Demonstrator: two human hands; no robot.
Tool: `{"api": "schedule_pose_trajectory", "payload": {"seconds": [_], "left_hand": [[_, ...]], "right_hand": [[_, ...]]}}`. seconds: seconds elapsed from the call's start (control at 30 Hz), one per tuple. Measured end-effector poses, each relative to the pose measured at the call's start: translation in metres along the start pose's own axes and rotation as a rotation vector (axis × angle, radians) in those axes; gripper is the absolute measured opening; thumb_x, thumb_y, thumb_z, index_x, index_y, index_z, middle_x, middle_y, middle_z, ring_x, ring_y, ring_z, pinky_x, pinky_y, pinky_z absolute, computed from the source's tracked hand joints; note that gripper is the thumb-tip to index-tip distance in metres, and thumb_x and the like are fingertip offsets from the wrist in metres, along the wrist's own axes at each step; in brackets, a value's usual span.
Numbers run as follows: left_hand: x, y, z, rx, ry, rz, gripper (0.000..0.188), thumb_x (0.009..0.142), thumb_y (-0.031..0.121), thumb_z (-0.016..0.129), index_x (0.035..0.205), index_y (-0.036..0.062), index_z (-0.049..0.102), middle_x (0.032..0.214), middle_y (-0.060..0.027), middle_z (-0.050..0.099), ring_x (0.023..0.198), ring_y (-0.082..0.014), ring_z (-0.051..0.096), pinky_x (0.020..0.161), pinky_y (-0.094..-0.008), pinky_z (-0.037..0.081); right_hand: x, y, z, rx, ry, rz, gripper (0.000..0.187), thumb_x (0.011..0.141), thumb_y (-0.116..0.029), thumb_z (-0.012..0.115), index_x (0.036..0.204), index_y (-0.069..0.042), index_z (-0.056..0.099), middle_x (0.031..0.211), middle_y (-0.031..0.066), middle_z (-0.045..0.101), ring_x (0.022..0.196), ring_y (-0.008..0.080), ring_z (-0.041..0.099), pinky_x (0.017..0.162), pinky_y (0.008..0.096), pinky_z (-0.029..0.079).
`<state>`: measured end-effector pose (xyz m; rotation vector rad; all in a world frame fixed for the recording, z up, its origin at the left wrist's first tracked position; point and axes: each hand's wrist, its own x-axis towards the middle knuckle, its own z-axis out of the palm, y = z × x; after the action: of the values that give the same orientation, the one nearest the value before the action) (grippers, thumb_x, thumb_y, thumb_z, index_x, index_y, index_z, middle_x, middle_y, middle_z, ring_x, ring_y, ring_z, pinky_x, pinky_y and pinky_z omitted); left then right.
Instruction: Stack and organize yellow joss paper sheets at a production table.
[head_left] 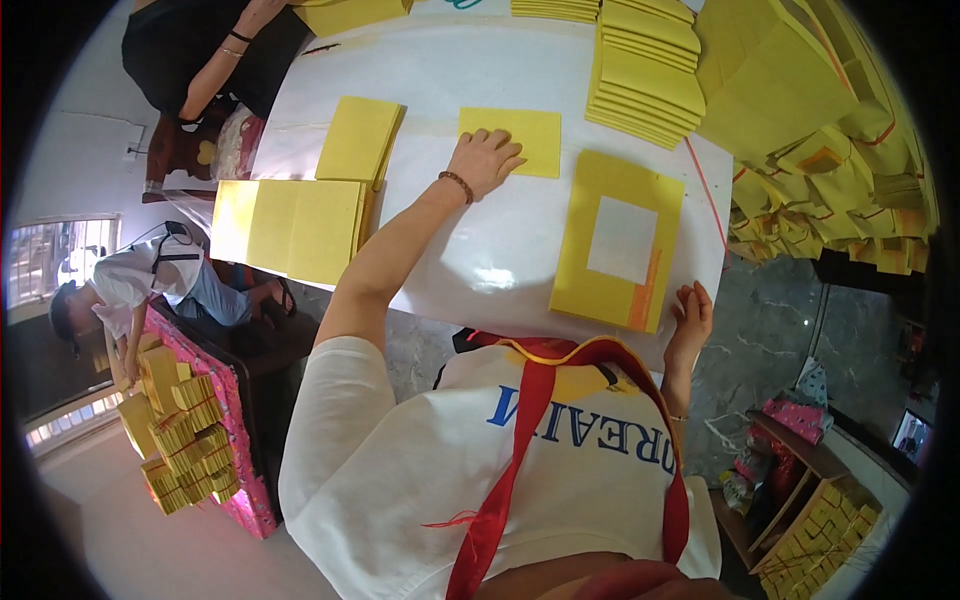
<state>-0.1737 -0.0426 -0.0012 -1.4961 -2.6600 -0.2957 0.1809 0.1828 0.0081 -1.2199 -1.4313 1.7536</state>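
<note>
My left hand (484, 162), with a beaded bracelet on its wrist, lies palm down with fingers spread on a flat yellow paper piece (540, 140) in the middle of the white table. My right hand (690, 322) hangs at the table's near right edge, fingers loosely bent and apart, with nothing seen in it. Just left of it lies a stack of yellow paper sheets (572, 250), topped by a white rectangular panel (622, 240) and an orange strip along one side.
Yellow folded paper stacks (290, 225) lie at the table's left. Fanned yellow piles (645, 85) stand at the far right, beside heaped yellow bundles (840, 190). A co-worker's arm (220, 65) is at the far left. Another person (150, 270) handles bundles on a pink-edged table (255, 490).
</note>
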Motion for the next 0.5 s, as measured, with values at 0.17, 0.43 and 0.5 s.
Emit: {"api": "schedule_pose_trajectory", "payload": {"seconds": [0.17, 0.43, 0.5], "left_hand": [[0.002, -0.008, 0.020, 0.035, 0.124, 0.078, 0.031, 0.084, 0.038, 0.056, 0.105, 0.0147, 0.057, 0.111, -0.0066, 0.051, 0.097, -0.0265, 0.049, 0.079, -0.0407, 0.040], [0.015, 0.004, -0.016, 0.121, 0.011, 0.070, 0.021, 0.085, 0.030, 0.055, 0.098, 0.0150, 0.060, 0.092, -0.0051, 0.060, 0.084, -0.0260, 0.058, 0.072, -0.0420, 0.042], [0.018, 0.022, -0.028, 0.110, 0.057, 0.065, 0.020, 0.084, 0.027, 0.056, 0.099, 0.0148, 0.061, 0.092, -0.0048, 0.061, 0.083, -0.0255, 0.058, 0.071, -0.0414, 0.043]], "right_hand": [[0.000, -0.011, 0.008, -0.006, -0.004, -0.023, 0.028, 0.093, -0.018, 0.050, 0.118, -0.007, 0.054, 0.104, 0.0037, 0.060, 0.097, 0.0142, 0.057, 0.081, 0.0295, 0.044], [-0.010, -0.027, 0.009, -0.035, -0.122, -0.057, 0.028, 0.092, -0.019, 0.051, 0.117, -0.006, 0.055, 0.106, 0.0042, 0.060, 0.099, 0.0135, 0.055, 0.083, 0.0285, 0.043], [-0.012, -0.029, 0.011, -0.057, -0.169, -0.074, 0.028, 0.092, -0.018, 0.052, 0.116, -0.006, 0.056, 0.106, 0.0039, 0.060, 0.100, 0.0132, 0.055, 0.084, 0.0282, 0.042]]}}
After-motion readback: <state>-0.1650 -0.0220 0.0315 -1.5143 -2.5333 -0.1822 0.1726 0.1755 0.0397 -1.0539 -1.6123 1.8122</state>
